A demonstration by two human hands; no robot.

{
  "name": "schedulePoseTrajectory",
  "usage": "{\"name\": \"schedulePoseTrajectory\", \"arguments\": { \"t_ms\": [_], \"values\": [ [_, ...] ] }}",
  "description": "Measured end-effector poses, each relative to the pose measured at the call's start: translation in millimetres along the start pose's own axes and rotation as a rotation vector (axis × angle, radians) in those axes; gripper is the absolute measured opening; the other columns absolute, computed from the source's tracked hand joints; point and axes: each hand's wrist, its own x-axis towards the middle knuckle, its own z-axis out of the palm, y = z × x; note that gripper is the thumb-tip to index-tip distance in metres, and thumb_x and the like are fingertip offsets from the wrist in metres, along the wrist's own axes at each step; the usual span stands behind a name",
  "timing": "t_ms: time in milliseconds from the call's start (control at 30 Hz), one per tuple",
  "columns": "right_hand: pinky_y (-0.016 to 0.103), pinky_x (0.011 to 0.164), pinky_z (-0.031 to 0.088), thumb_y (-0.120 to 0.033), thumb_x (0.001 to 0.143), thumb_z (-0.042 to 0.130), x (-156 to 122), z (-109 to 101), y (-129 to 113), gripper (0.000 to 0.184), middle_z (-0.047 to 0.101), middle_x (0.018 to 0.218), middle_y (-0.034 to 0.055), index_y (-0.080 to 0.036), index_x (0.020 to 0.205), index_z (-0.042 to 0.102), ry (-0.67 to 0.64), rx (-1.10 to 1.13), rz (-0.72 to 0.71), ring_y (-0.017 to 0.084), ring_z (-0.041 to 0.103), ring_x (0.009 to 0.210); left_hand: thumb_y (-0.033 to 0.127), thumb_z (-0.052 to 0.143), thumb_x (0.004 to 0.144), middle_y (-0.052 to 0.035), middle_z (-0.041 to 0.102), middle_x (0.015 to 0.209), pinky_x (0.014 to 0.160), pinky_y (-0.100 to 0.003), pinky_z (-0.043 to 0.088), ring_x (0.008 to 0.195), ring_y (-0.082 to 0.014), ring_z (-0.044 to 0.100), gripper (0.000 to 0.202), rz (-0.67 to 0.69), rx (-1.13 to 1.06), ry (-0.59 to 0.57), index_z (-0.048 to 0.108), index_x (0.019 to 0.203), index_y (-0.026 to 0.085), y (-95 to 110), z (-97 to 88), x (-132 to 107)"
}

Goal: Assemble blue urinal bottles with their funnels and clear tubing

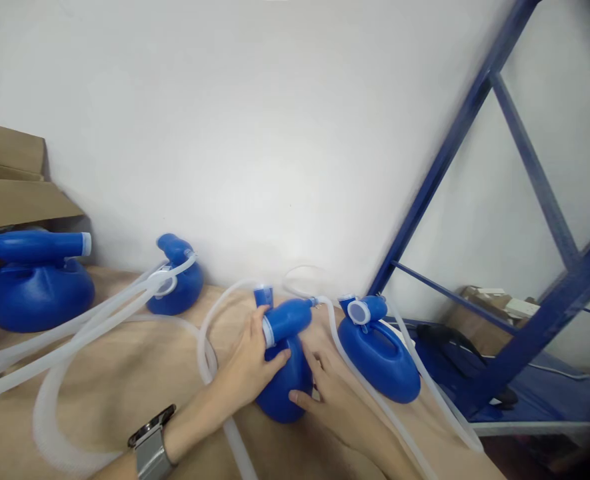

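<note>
My left hand [249,365], a watch on its wrist, wraps its fingers and thumb round a blue plastic bottle [285,380] standing on the wooden table [125,373]. A blue funnel piece [287,319] with a white collar lies across the top of the bottle, right by my left thumb. My right hand [331,393] presses its fingers against the bottle's right side. A clear hose [209,333] curves behind the bottle.
Another blue bottle [381,357] with a handle and capped spout lies just right. More blue bottles sit at the left [37,290] and back [175,287], with long clear hoses [75,333]. Cardboard boxes [9,177] stand far left. A blue metal rack [549,293] rises on the right.
</note>
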Motion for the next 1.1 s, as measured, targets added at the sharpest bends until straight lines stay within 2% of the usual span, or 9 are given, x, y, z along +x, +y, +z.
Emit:
{"name": "schedulePoseTrajectory", "arguments": {
  "t_ms": [133,233,333,433,567,700,800,933,1100],
  "values": [
    [0.045,0.107,0.053,-0.038,0.092,0.066,15.5,9.3,4.3,0.083,0.045,0.158,0.0137,-0.026,0.165,0.03,-0.058,0.252,-0.02,0.03,0.056,0.137,0.035,0.08,0.076,-0.0303,0.016,0.169,0.121,-0.065,0.033,0.156,-0.0467,0.024,0.13,-0.048,0.008,0.182,-0.015,0.163,0.017,-22.7,27.2,-11.3],
    [0.046,0.108,0.052,-0.032,0.087,0.073,29.5,18.9,-1.5,0.077,0.056,0.151,0.0129,-0.026,0.159,0.043,0.012,0.299,-0.122,0.03,0.056,0.137,0.036,0.068,0.089,-0.0326,0.014,0.169,0.119,-0.066,0.035,0.157,-0.0475,0.022,0.119,-0.028,0.141,0.196,-0.024,0.162,0.015,-43.6,43.4,-17.2],
    [0.046,0.095,0.059,-0.034,0.082,0.081,38.5,8.5,-6.6,0.052,0.071,0.133,0.0094,-0.027,0.133,0.071,0.142,0.298,-0.203,0.032,0.067,0.122,0.039,0.06,0.096,-0.0355,0.024,0.166,0.113,-0.064,0.044,0.153,-0.047,0.032,0.114,-0.023,0.293,0.197,-0.03,0.159,0.011,-62.2,37.9,-2.3],
    [0.054,0.108,0.049,-0.042,0.087,0.076,41.6,-29.2,4.8,0.028,0.073,0.13,0.0069,-0.03,0.112,0.079,0.383,0.207,-0.164,0.035,0.061,0.129,0.033,0.049,0.101,-0.0382,0.025,0.164,0.111,-0.072,0.041,0.152,-0.0523,0.029,0.094,-0.058,0.374,0.254,-0.016,0.164,0.007,-72.1,18.9,20.6],
    [0.063,0.123,0.02,-0.043,0.09,0.064,39.8,-92.7,52.3,0.05,0.049,0.154,0.0178,-0.02,0.134,0.066,0.704,0.032,0.058,0.042,0.029,0.151,0.019,0.042,0.1,-0.0262,0.023,0.169,0.115,-0.074,0.034,0.157,-0.0494,0.019,0.065,0.006,0.482,0.244,0.029,0.164,0.017,-70.3,1.9,30.3],
    [0.063,0.116,0.033,-0.04,0.075,0.072,31.6,-122.6,102.7,0.068,0.061,0.139,0.023,-0.014,0.137,0.062,0.663,-0.083,0.287,0.046,0.046,0.141,0.022,0.059,0.092,-0.0163,0.046,0.162,0.116,-0.064,0.04,0.151,-0.0432,0.038,0.047,0.173,0.562,0.031,0.068,0.138,0.027,-61.9,6.0,18.4],
    [0.047,0.11,0.045,-0.039,0.077,0.07,26.3,-123.3,118.8,0.058,0.07,0.13,0.0164,-0.017,0.131,0.066,0.54,-0.145,0.321,0.036,0.062,0.129,0.011,0.063,0.086,-0.0192,0.035,0.168,0.112,-0.068,0.042,0.155,-0.0484,0.028,0.059,0.204,0.783,-0.12,0.065,0.142,0.028,-59.8,12.1,15.4],
    [0.049,0.098,0.051,-0.046,0.08,0.07,21.8,-128.7,113.1,0.06,0.075,0.122,0.0156,-0.019,0.133,0.066,0.504,-0.235,0.43,0.039,0.068,0.119,-0.011,0.043,0.086,-0.0158,0.028,0.171,0.106,-0.065,0.05,0.157,-0.0423,0.024,0.082,0.191,0.93,-0.176,0.052,0.152,0.037,-65.3,13.9,25.4],
    [0.061,0.096,0.048,-0.064,0.091,0.053,-6.3,-165.4,75.1,0.087,0.067,0.133,0.025,-0.019,0.162,0.03,0.701,-0.34,0.583,0.048,0.066,0.12,-0.012,0.04,0.088,-0.0135,0.028,0.171,0.106,-0.064,0.052,0.157,-0.0399,0.024,0.084,0.208,0.956,-0.186,0.049,0.153,0.04,-70.6,12.8,33.0]
  ]
}}
